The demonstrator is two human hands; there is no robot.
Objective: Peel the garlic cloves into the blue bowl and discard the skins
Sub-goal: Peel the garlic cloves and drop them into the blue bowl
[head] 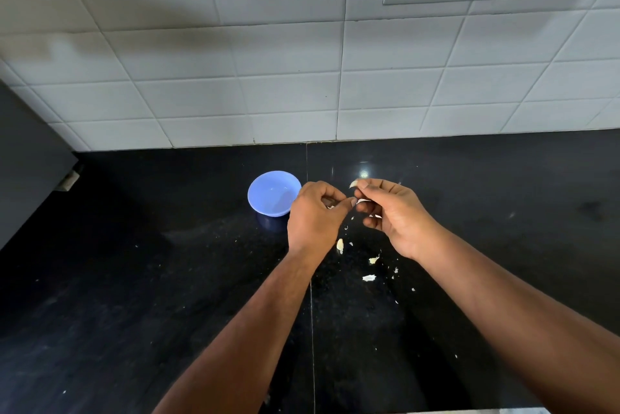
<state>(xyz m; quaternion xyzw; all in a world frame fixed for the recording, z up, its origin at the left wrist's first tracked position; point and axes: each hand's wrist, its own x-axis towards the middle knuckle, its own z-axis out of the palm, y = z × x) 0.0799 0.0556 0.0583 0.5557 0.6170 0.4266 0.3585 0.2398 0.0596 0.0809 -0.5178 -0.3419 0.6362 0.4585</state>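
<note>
the right hand (392,212) pinches a clove (354,183) just right of the bowl (273,193); the left hand (315,212) pinches its skin (362,201). the clove looks light, firm, likely slippery; the skin papery, best taken at the loose tip.

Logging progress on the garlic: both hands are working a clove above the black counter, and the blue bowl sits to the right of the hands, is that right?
Not quite. The head view shows the blue bowl left of the hands, beside the left hand. The rest holds: the left hand and the right hand work a clove above the black counter.
</note>
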